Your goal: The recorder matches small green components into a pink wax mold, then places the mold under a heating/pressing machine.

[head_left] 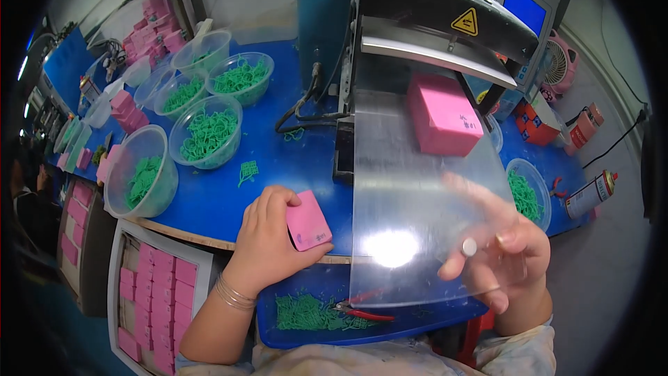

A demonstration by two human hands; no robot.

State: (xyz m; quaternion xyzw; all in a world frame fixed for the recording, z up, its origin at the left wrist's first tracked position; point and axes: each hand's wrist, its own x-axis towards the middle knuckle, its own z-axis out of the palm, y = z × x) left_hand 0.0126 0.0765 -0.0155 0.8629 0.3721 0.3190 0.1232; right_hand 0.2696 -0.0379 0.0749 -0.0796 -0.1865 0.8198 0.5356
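Observation:
My left hand (264, 237) is closed round a small pink block (308, 221) at the front edge of the blue table. Faint dark marks show on the block's face. My right hand (497, 251) has its fingers spread, at the lower right part of a clear plastic sheet (390, 195) in front of the press machine (445, 14). A small round pale disc (469, 246) shows by its fingers; whether they touch it I cannot tell. Above this hand, a larger pink block (445, 115) sits under the machine's head.
Clear bowls (236, 122) of green tangled pieces (209, 136) stand at the left. A blue tray (268, 331) below holds green scraps and red-handled pliers (365, 315). A box (198, 257) of pink blocks is at lower left. A spray can (591, 195) stands right.

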